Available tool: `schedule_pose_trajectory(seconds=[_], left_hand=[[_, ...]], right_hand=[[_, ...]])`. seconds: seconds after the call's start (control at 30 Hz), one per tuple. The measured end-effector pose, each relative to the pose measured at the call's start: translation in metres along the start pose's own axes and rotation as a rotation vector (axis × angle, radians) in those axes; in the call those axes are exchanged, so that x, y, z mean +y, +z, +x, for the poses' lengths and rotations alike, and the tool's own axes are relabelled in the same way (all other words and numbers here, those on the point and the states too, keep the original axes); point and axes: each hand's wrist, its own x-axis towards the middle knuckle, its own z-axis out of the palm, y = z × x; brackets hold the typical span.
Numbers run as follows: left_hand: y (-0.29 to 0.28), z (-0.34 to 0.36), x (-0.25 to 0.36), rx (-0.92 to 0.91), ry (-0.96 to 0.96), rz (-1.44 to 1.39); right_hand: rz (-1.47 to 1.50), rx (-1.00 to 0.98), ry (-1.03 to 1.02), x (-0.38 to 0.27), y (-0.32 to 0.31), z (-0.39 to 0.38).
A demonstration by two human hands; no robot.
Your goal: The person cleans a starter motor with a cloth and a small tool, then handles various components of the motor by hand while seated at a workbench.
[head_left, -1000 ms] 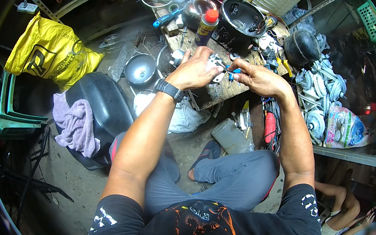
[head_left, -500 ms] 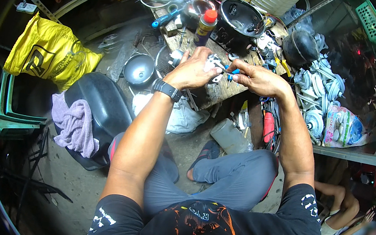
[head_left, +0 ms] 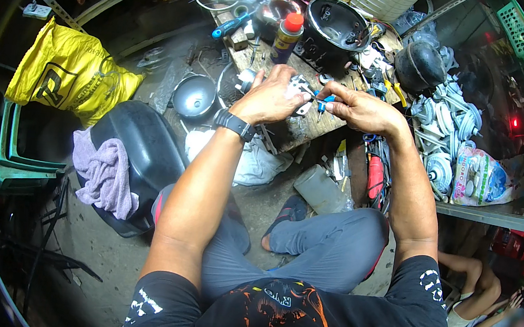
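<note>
My left hand (head_left: 271, 98), with a dark watch on its wrist, is closed around a small pale grey metal part (head_left: 298, 87) on the wooden bench top (head_left: 307, 132). Its fingers cover much of the part. Just to the right, my right hand (head_left: 366, 111) pinches a small blue-handled tool (head_left: 321, 106). The tool's thin dark end points left at the metal part; whether they touch is too small to tell. Behind my left hand stands a spray can (head_left: 286, 39) with a red cap. A round black housing (head_left: 337, 27) sits beyond my right hand.
Grey fan-shaped metal parts (head_left: 444, 123) are piled on the right beside a black dome (head_left: 420, 66). A silver bowl (head_left: 193, 96) lies left of the bench. Further left are a yellow sack (head_left: 69, 70) and a towel (head_left: 109, 172) on a black seat. Another person (head_left: 483, 318) sits at lower right.
The blue-handled tool has turned slightly in my right hand, which shifts a little. My left hand stays on the metal part.
</note>
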Motion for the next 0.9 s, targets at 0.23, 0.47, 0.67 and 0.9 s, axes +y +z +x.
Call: schedule_pose_trajectory(seconds=[0.23, 0.47, 0.67, 0.9], left_hand=[[-0.003, -0.001, -0.002, 0.001, 0.015, -0.018], [-0.001, 0.000, -0.003, 0.010, 0.011, -0.028], [0.003, 0.001, 0.000, 0.032, -0.021, -0.010], [0.001, -0.001, -0.003, 0.049, 0.000, -0.005]], right_hand=[[-0.019, -0.011, 0.012, -0.004, -0.002, 0.000], [-0.033, -0.020, 0.015, -0.008, -0.003, -0.001], [-0.033, 0.005, -0.015, 0.000, -0.001, 0.002], [-0.030, -0.018, 0.047, -0.012, -0.001, 0.000]])
